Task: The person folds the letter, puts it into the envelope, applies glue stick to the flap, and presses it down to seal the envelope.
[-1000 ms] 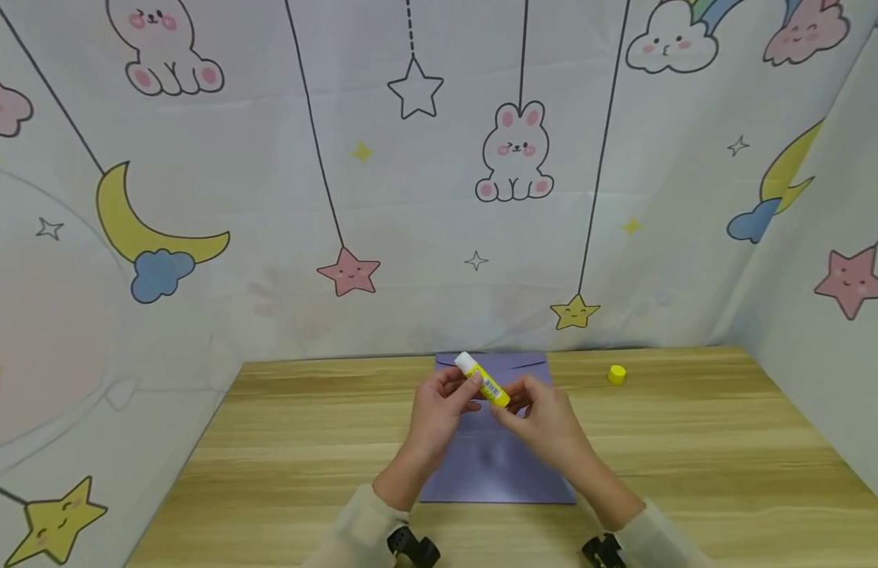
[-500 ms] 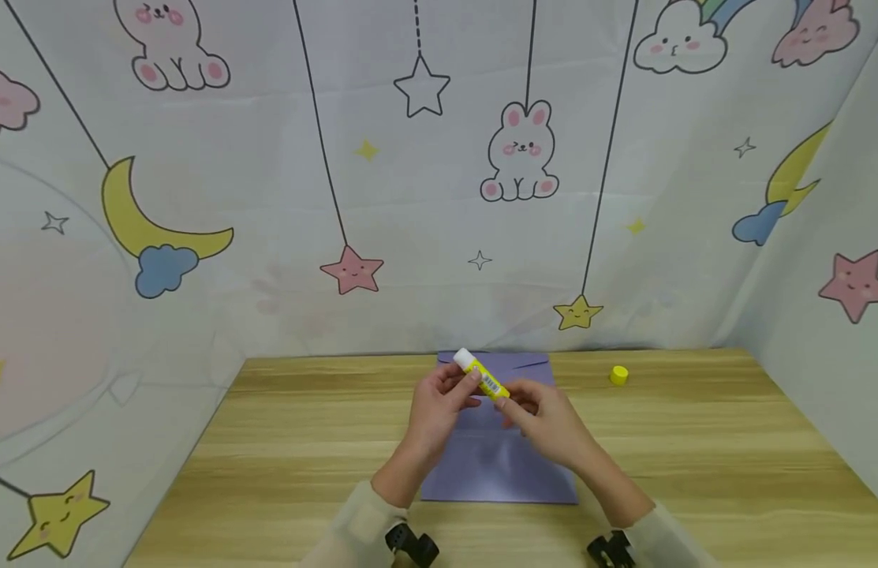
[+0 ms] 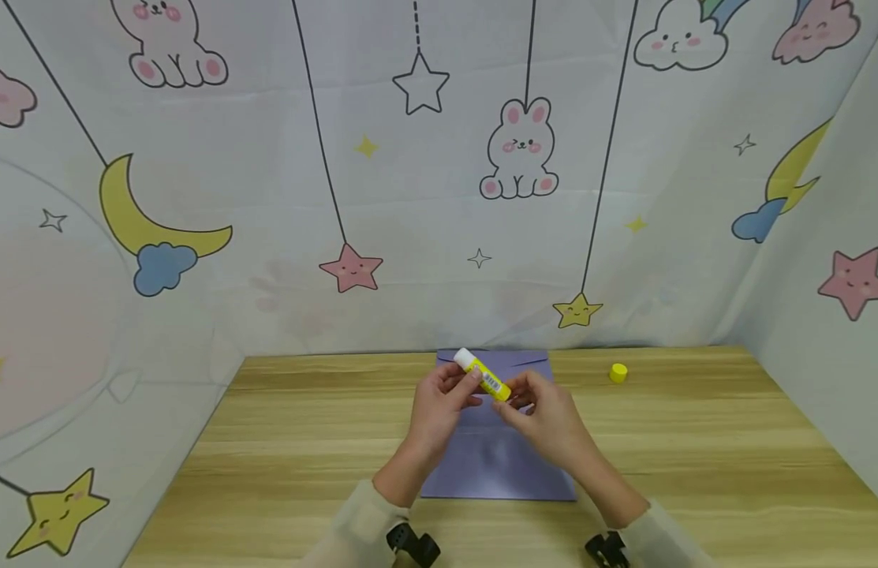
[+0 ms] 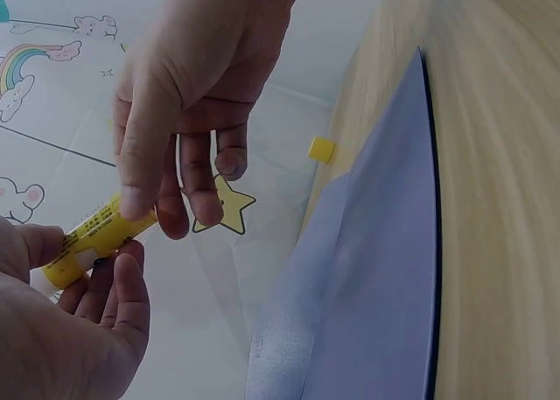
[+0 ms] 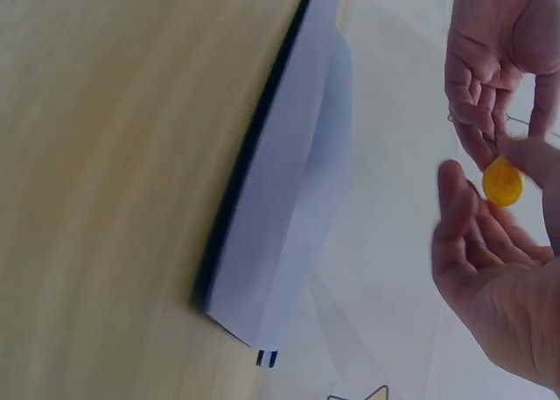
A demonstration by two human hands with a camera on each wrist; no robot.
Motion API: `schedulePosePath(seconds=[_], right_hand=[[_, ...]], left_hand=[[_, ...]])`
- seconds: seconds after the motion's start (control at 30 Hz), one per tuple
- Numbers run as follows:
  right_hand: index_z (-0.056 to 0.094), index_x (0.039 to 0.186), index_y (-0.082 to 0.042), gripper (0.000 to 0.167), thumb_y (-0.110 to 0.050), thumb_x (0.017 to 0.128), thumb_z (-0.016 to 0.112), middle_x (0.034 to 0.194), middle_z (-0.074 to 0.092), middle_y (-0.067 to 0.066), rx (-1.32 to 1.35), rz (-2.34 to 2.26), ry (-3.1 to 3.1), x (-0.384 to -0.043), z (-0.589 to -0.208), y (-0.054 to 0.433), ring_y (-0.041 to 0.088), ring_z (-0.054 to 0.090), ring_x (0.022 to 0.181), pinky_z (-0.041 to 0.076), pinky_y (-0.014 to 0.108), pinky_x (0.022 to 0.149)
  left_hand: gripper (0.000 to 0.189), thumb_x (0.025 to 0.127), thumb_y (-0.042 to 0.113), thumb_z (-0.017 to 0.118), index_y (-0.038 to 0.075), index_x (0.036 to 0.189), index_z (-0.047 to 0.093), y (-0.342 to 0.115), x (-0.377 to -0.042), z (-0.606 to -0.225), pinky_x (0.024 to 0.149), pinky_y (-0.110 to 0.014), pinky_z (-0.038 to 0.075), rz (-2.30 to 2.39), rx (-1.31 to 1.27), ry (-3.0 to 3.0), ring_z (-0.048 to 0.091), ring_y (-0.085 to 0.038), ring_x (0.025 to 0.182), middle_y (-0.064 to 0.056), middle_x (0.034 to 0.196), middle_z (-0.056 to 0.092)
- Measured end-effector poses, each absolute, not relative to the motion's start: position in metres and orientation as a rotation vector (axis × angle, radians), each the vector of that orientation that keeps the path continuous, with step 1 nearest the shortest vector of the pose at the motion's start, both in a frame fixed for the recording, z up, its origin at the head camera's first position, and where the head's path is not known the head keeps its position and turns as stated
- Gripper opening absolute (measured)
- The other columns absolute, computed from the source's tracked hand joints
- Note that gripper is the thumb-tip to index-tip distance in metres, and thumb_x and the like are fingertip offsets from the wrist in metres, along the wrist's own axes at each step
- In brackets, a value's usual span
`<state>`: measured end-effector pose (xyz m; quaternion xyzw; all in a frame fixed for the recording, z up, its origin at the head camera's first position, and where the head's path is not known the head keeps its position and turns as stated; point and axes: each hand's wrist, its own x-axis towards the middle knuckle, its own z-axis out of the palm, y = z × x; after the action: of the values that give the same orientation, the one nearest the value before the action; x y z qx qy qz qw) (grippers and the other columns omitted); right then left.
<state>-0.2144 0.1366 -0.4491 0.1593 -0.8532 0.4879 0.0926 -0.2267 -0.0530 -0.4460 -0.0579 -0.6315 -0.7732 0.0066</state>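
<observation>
A yellow glue stick (image 3: 487,379) with a white upper end is held slantwise above a purple envelope (image 3: 495,465). My left hand (image 3: 440,406) grips its barrel between thumb and fingers, and the white end points up and left. At the lower end, the thumb and forefinger of my right hand (image 3: 545,414) pinch the yellow base. In the left wrist view the right thumb lies against the yellow barrel (image 4: 105,238), with the left hand (image 4: 70,330) round the other end. The right wrist view shows the round yellow base (image 5: 502,183) by the right thumb.
A yellow cap (image 3: 618,373) stands on the wooden table (image 3: 304,450), to the right of the envelope. Behind the table hangs a white cloth (image 3: 424,197) printed with stars, rabbits and moons.
My right thumb and fingers have shifted about the base of the glue stick, the thumb moving onto it and back down. The left hand keeps its grip almost in place.
</observation>
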Motion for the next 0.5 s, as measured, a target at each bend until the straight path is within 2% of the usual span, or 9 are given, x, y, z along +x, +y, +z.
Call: schedulePosePath(seconds=[0.13,0.27,0.4,0.5], right_hand=[[0.067,0.128,-0.001,0.036,-0.026,0.103,0.073,0.109,0.075,0.017,0.484,1.826,-2.549,-0.2167,-0.448,0.1421,0.022,0.075,0.088,0.061,0.034,0.071],[0.064,0.132,0.002,0.04,-0.031,0.109,0.063,0.118,0.072,0.026,0.508,2.074,-2.531,-0.2181,-0.4462,0.1469,0.03,0.075,0.095,0.062,0.042,0.078],[0.066,0.126,0.001,0.035,-0.027,0.105,0.07,0.113,0.073,0.025,0.476,2.054,-2.52,-0.2183,-0.4467,0.1464,0.034,0.074,0.096,0.061,0.046,0.084],[0.067,0.117,0.0,0.028,-0.018,0.099,0.079,0.102,0.075,0.018,0.417,1.955,-2.494,-0.2176,-0.4487,0.1428,0.034,0.074,0.092,0.062,0.043,0.081]], left_hand=[[0.037,0.103,0.02,0.074,-0.007,0.125,0.065,-0.0531,-0.2263,-0.4452,0.083,-0.031,0.061,-2.421,-0.182,-1.968,0.074,-0.021,0.098,-0.014,0.112,0.074],[0.037,0.103,0.02,0.074,-0.008,0.125,0.065,-0.0525,-0.2261,-0.4454,0.083,-0.032,0.061,-2.424,-0.183,-1.969,0.074,-0.021,0.097,-0.015,0.112,0.074],[0.037,0.102,0.02,0.074,-0.007,0.125,0.065,-0.0521,-0.2257,-0.4452,0.083,-0.032,0.061,-2.437,-0.177,-1.966,0.074,-0.022,0.098,-0.015,0.113,0.074],[0.036,0.102,0.019,0.074,-0.007,0.125,0.065,-0.052,-0.2253,-0.4452,0.083,-0.031,0.061,-2.441,-0.178,-1.968,0.074,-0.022,0.099,-0.015,0.112,0.074]])
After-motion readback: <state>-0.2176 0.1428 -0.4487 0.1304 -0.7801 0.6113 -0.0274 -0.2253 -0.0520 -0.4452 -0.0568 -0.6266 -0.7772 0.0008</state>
